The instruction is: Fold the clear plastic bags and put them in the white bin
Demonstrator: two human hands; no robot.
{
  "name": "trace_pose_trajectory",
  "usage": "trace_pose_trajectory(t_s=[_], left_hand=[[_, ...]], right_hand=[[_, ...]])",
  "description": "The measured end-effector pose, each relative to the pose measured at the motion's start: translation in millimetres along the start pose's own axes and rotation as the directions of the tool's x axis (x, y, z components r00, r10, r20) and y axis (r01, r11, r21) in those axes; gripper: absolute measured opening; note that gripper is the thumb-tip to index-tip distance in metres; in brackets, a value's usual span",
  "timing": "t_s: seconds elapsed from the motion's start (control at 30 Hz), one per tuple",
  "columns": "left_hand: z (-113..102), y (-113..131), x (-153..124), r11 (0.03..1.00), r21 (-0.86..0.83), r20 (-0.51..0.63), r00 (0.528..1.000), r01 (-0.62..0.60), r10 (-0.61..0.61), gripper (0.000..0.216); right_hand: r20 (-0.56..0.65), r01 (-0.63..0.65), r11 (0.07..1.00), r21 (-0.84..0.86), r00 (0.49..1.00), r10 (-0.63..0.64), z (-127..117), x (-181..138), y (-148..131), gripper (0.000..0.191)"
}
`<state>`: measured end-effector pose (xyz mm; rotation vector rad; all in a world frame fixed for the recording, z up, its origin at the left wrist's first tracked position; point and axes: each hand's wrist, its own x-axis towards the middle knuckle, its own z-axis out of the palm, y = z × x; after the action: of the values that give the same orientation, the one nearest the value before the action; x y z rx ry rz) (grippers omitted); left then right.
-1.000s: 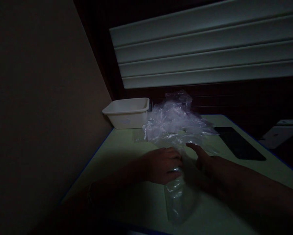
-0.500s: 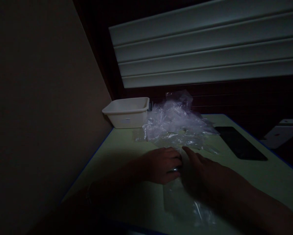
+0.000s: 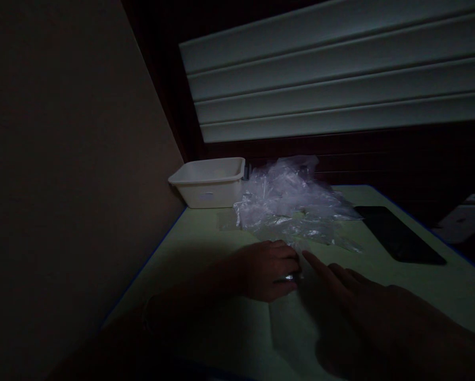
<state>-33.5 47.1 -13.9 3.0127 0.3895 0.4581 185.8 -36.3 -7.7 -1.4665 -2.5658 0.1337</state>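
My left hand (image 3: pixel 270 270) is closed, fingers curled over a clear plastic bag (image 3: pixel 285 325) that lies on the pale green table (image 3: pixel 198 238). A shiny crumpled bit shows between its thumb and fingers. To its right, my right hand (image 3: pixel 360 296) lies low across the bag's right side, fingers stretched out and index finger pointing forward. Its underside is hidden, and so is its contact with the bag. Beyond both hands rises a loose heap of clear plastic bags (image 3: pixel 293 193). The light is dim.
A white plastic basin (image 3: pixel 211 193) stands at the back left, against the wall. A black flat device (image 3: pixel 398 233) like a tablet lies on the right. White slats (image 3: pixel 332 79) are set in the dark panel behind. A pale box (image 3: pixel 465 217) is past the right edge.
My right hand has drawn back toward me and to the right, along the bag. My left hand stays in place on it. The heap's top has sunk a little; the view has shifted slightly.
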Motion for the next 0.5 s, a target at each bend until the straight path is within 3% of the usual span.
trace_pose_trajectory(t_s=[0.1, 0.27, 0.5], left_hand=[[0.1, 0.0, -0.2, 1.0, -0.014, -0.01, 1.0, -0.001, 0.001, 0.025], [-0.1, -0.8, -1.0, 0.999, -0.035, -0.025, 0.999, -0.021, 0.02, 0.026], [3.9, -3.4, -4.2, 0.999, -0.047, -0.043, 0.999, -0.009, 0.007, 0.027]], right_hand=[[0.034, 0.068, 0.991, 0.114, 0.997, -0.072, -6.8, -0.2, 4.4, 0.098], [0.025, -0.03, 0.986, 0.164, 0.999, 0.026, -9.6, 16.2, 19.9, 0.059], [0.074, -0.037, 0.964, 0.263, 0.997, 0.018, -12.1, 36.5, 25.7, 0.056]])
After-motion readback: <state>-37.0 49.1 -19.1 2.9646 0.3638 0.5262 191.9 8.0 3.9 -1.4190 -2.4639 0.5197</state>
